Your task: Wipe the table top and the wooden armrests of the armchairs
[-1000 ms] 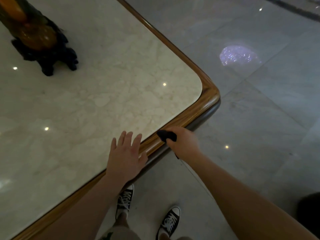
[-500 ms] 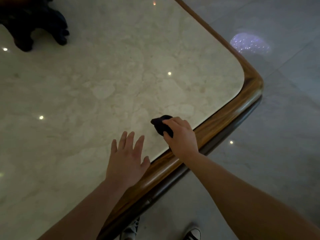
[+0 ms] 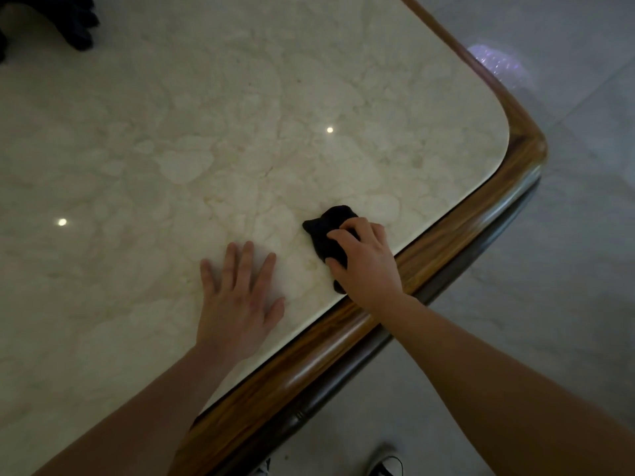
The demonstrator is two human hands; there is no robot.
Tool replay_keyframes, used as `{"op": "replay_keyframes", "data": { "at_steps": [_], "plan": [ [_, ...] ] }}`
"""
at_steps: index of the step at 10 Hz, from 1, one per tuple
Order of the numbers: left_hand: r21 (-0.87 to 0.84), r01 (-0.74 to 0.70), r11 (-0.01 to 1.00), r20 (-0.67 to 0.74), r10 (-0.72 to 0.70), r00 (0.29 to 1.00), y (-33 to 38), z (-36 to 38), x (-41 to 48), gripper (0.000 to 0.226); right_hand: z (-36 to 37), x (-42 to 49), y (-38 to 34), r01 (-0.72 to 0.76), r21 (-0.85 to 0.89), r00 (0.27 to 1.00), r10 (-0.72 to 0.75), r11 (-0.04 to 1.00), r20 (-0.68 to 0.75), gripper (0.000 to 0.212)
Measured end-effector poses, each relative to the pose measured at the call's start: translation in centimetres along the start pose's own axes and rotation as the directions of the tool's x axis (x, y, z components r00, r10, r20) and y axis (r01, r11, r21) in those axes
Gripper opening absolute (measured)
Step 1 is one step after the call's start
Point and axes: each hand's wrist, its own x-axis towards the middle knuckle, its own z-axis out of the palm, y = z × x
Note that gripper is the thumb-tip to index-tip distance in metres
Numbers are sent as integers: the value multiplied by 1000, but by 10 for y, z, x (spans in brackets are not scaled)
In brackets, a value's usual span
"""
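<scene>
Pressure should stay even as the right hand (image 3: 366,257), its grip pinching the small crumpled black cloth (image 3: 326,235) near the cream marble desk (image 3: 240,132)'s wooden edge, sweeps overlapping strokes, while the left hand (image 3: 238,304) rests spread flat.

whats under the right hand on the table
A bunched dark cloth lies under the right hand, pressed onto the marble table top near the wooden edge. The cloth's rear part and the marble beneath it are covered.
</scene>
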Motion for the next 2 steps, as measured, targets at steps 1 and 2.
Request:
{"op": "replay_keyframes", "data": {
  "at_steps": [1,2],
  "plan": [
    [-12,-7,1000,5,7,1000,-2,-2,1,75,-7,2,-3,-19,13,998,19,1000,56,59],
    [-32,7,999,58,-6,998,-1,-14,2,76,-21,1,-7,-29,21,999,28,999,18,65]
  ]
}}
